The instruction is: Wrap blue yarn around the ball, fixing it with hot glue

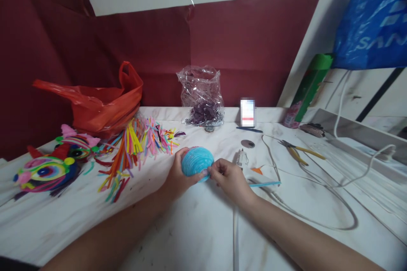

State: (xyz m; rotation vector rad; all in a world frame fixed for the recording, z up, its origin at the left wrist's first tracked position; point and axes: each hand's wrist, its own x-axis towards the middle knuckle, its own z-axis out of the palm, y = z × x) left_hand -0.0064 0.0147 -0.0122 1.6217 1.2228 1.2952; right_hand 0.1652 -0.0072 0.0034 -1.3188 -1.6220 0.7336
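Note:
A round ball point(197, 161) wound with light blue fuzzy strands is held above the marble-patterned table. My left hand point(179, 169) wraps round its left and lower side, the thumb pressing near the lower right edge. At the ball's right edge, the fingertips of my right hand point(229, 175) are pinched together close to the left thumb. What they pinch is too small to make out. Just beyond the right hand lies a white tool with a pointed tip point(242, 159), next to an orange piece point(257, 170) and a light blue strip point(265, 184).
Multicoloured fuzzy stems point(130, 144), two decorated figures point(47, 171) and a red plastic bag point(104, 101) occupy the left. Behind are a clear bag point(203, 101) and a lit phone point(247, 112). Yellow-handled pliers point(299, 152), a looping cable point(354, 216) and a green can point(313, 87) are right.

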